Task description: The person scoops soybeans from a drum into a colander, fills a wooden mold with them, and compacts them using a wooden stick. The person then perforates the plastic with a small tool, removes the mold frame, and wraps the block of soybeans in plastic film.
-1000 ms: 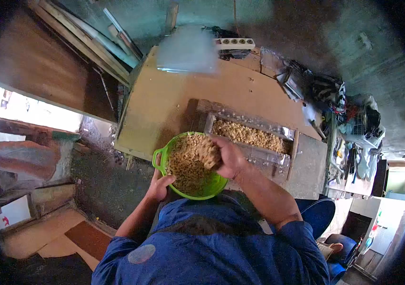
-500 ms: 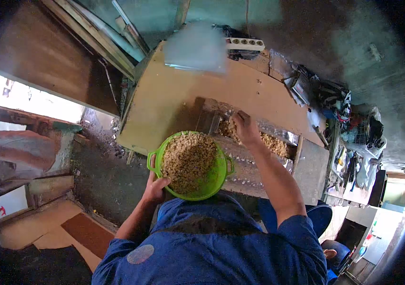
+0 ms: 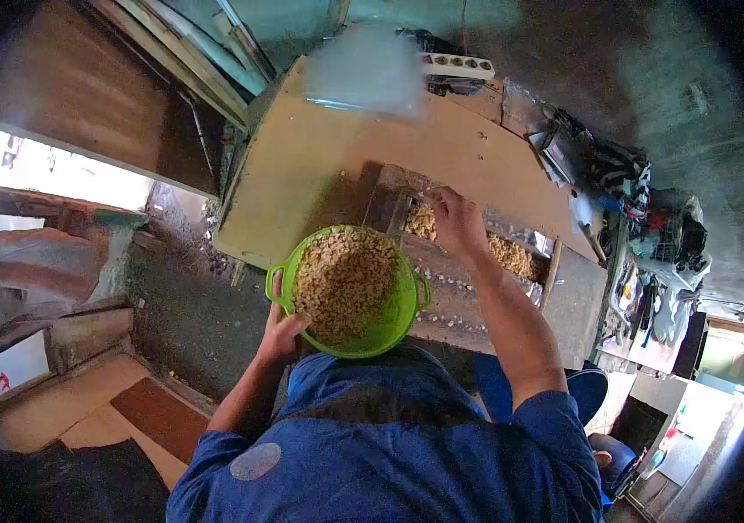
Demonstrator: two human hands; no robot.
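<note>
A green basin point(image 3: 405, 307) with two handles holds a heap of small pale-brown pieces point(image 3: 341, 281). My left hand point(image 3: 283, 331) grips its left rim, thumb on the near edge. Beyond and to the right, a long trough point(image 3: 398, 218) on the table contains similar pieces point(image 3: 511, 256). My right hand point(image 3: 459, 222) is over the left half of this trough, its fingers bent together. What it holds, if anything, is hidden.
The table point(image 3: 302, 174) carries a clear plastic sheet or bag point(image 3: 363, 74) and a white power strip point(image 3: 459, 66) at its back. A wooden bar point(image 3: 551, 275) crosses the trough's right end. Gloves and tools point(image 3: 668, 301) hang at the right, near a blue seat point(image 3: 588, 392).
My right hand has gone from the basin, where it held a handful of pieces, to over the trough. My left hand still holds the basin, which has shifted slightly left in view.
</note>
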